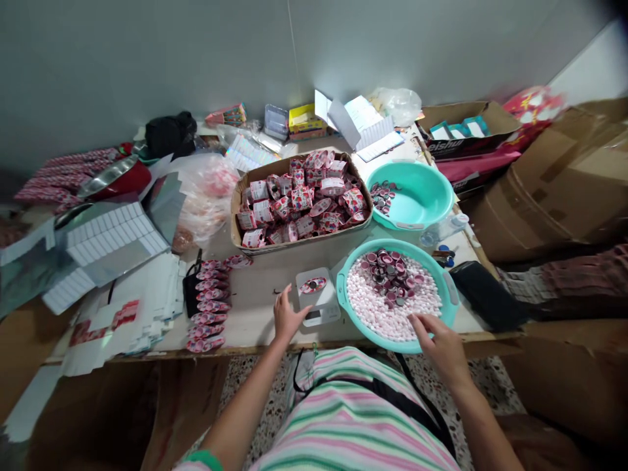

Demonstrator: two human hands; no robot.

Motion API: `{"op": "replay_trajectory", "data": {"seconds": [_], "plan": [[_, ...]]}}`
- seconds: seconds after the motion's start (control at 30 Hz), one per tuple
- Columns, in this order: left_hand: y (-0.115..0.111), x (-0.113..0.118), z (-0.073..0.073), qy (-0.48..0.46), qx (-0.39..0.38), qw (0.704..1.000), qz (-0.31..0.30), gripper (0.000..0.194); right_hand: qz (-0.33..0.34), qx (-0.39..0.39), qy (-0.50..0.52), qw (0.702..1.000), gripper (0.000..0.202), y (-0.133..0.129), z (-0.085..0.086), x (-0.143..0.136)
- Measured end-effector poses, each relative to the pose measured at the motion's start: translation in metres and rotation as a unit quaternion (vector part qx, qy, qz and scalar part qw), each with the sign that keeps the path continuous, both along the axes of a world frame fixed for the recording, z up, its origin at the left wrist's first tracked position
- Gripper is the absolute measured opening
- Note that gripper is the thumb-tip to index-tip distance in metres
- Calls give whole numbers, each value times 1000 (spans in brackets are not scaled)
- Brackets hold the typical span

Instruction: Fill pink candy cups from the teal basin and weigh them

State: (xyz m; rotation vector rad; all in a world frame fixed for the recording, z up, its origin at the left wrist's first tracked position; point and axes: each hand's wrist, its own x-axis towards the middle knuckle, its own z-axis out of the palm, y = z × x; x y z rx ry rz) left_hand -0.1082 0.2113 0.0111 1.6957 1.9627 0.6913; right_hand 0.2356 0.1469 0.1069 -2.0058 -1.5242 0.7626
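Note:
My left hand [288, 315] is beside a small white scale [321, 302], its thumb and fingers apart and nothing between them. A small pink patterned packet [313, 285] with a dark round opening lies on the scale. My right hand [440, 343] is over the near right edge of a turquoise basin [353, 320], with thumb and fingertips pinched together; whatever they hold, if anything, is too small to make out. White pellets [377, 320] fill the basin, with a heap of small dark pink round caps [390, 271] on top.
Behind the scale stands a cardboard box [304, 245] of similar packets. Several packets [210, 306] are lined up at left, near stacked white cards [157, 307]. A second turquoise basin [426, 196] holds some caps. A black pouch [485, 294] lies right; large cartons [554, 183] stand beyond.

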Motion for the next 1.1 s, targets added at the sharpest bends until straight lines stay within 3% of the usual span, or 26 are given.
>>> {"op": "replay_trajectory", "data": {"seconds": [0.23,0.4,0.77,0.9,1.1], "plan": [[-73,-22,-12,-3,-41,994,102,64,53,-29,10,998,32,5,-23,4],[-97,-26,-9,-4,-62,990,123,60,77,-38,9,996,32,13,-32,3],[-91,-35,4,-5,-82,988,129,45,81,-49,12,995,31,18,-43,1],[-85,-33,0,-13,-75,991,111,38,81,-51,1,995,31,13,-69,2],[-80,-32,-1,-19,-54,995,82,36,148,-19,-78,986,31,13,-107,-19]]}}
